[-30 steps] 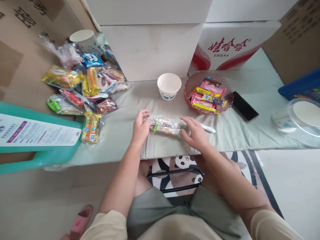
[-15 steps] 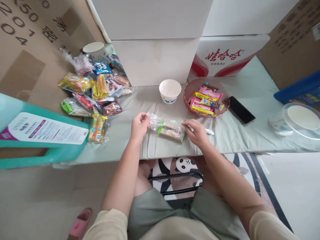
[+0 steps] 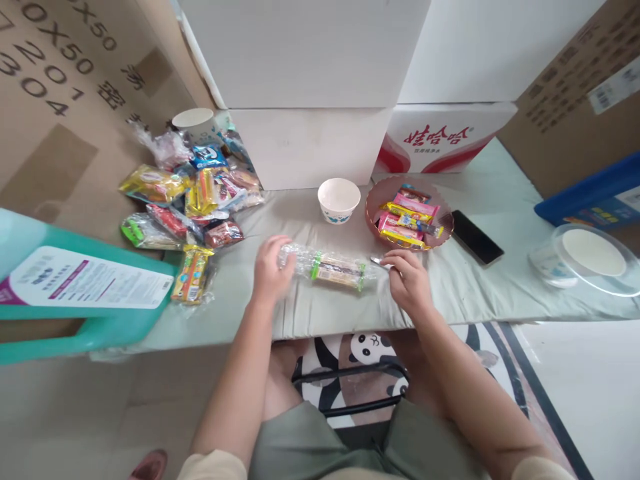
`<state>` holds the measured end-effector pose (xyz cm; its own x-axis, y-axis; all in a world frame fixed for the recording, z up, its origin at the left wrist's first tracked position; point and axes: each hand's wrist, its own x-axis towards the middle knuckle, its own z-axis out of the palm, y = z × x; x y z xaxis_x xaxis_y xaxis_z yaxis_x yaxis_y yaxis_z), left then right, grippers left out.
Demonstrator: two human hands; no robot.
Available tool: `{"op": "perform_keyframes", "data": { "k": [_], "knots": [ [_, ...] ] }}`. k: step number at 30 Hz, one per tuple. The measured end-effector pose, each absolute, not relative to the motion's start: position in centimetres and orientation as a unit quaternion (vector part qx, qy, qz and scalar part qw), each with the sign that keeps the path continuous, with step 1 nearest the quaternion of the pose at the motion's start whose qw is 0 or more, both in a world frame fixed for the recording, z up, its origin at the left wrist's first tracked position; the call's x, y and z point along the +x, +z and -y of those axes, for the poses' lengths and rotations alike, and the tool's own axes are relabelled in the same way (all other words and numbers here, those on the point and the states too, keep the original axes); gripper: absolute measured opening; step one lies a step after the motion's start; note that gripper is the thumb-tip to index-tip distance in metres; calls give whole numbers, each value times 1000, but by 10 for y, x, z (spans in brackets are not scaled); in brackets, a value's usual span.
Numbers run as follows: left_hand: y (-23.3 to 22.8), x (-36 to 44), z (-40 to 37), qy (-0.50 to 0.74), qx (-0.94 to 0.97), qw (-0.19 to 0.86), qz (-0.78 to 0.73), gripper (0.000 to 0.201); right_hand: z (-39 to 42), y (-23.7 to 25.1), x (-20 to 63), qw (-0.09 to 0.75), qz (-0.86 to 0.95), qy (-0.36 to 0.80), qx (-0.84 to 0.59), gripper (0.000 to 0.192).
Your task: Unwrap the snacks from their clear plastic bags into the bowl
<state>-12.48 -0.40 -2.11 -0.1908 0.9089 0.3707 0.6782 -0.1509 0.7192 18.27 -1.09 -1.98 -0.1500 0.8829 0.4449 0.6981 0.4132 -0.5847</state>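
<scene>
A snack in clear plastic with green ends lies on the cloth between my two hands, its loose wrapping stretching left. At that left end is my left hand, slightly blurred, fingers and thumb apart; whether it touches the plastic I cannot tell. My right hand pinches a small silvery tool, whose tip points left toward the packet; its exact kind is unclear. Behind the packet stands a white paper bowl. A pink scalloped bowl of wrapped snack bars sits behind my right hand.
Left, a heap of packaged snacks lies beside a teal jug. On the right are a black phone and a lidded tub. White boxes stand along the back.
My right hand has let go of the packet's right end and taken up the silvery tool. My left hand has loosened and shifted slightly left. The view has tilted up a little.
</scene>
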Motion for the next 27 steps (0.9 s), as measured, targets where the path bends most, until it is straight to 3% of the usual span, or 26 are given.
{"op": "perform_keyframes", "data": {
  "k": [4, 6, 8, 13, 27],
  "knots": [
    [-20, -109, 1, 328, 679, 237, -612, 38, 14, -18, 159, 265, 803, 136, -516, 33],
    [-21, -107, 1, 305, 691, 278, -594, 27, 14, -21, 151, 248, 810, 122, -517, 22],
    [-21, -108, 1, 312, 702, 287, -572, 16, 14, -23, 148, 277, 812, 100, -504, 14],
    [-20, -113, 8, 334, 714, 244, -565, 18, 19, -22, 152, 342, 812, 40, -471, 19],
    [3, -111, 31, 392, 764, 64, -509, 25, 27, -13, 160, 420, 824, 86, -371, 15]
  ]
}}
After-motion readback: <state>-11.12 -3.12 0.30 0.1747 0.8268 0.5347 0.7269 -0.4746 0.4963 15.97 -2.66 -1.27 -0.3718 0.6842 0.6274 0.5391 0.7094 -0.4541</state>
